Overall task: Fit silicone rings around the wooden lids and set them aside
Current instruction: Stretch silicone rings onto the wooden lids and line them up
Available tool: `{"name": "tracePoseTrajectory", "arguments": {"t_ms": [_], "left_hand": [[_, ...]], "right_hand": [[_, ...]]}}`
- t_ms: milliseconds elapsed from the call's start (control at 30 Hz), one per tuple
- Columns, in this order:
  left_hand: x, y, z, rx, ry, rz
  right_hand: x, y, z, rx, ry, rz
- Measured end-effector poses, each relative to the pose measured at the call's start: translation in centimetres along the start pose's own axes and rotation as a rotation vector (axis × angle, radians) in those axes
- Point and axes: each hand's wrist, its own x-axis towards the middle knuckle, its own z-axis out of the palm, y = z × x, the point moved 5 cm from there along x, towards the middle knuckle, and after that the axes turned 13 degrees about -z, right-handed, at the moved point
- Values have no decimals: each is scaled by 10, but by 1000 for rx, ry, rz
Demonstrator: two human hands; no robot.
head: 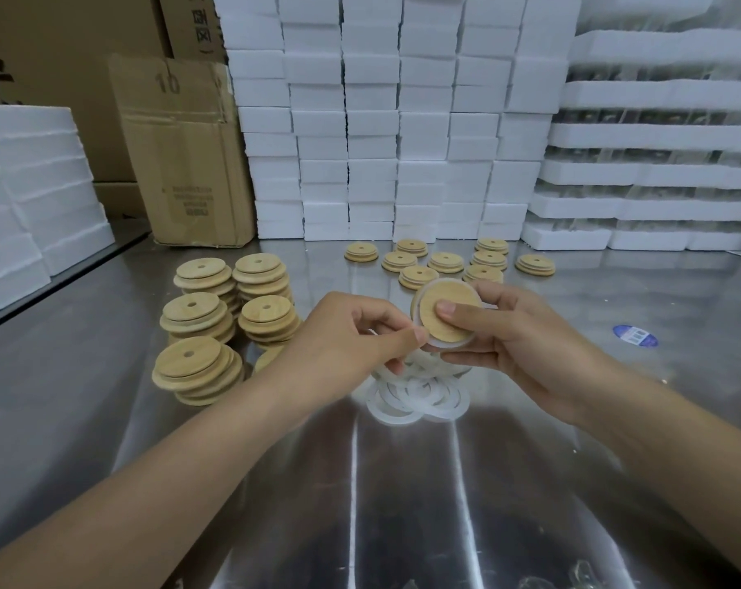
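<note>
One wooden lid [449,310] is held above mid-table — the right hand [526,337] grips it, thumb on its face, and the left hand [352,333] pinches the white ring [450,343] at its rim. Five lid stacks [194,316] stand left and nine ringed lids [445,262] lie far — loose rings [415,395] are heaped beneath the hands.

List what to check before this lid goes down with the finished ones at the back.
1. Grip on the lid: ok. The right hand holds the wooden lid, thumb across its face.
2. Ring seated all round: cannot tell. The silicone ring shows along the lid's lower and left rim; the right hand hides the rest.
3. Left hand clear: not ok. Its fingers pinch the ring's edge.
4. Room to set it down: ok. Bare steel table lies beside the finished lids.
5. Supply for the next one: ok. A pile of rings lies under the hands, stacks of bare lids at the left.
</note>
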Motion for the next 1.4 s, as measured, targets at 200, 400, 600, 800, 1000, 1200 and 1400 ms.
{"name": "tracePoseTrajectory", "arguments": {"t_ms": [200,400,600,800,1000,1200,1400], "left_hand": [[0,-2,3,-60,30,-26],[-1,2,-3,-31,174,17],[-4,9,-4,-15,168,149],[-5,12,1,131,153,278],[0,8,-10,50,214,182],[0,7,-8,82,228,170],[-1,6,-6,135,246,202]], "right_hand": [[0,3,1,20,16,-29],[3,-7,-2,-237,25,-240],[1,-9,-1,-661,5,-411],[1,-6,-2,-833,-32,-468],[24,15,-74,-813,170,-161],[28,35,-126,-1172,200,69],[29,28,-107,-1226,183,-81]]}}
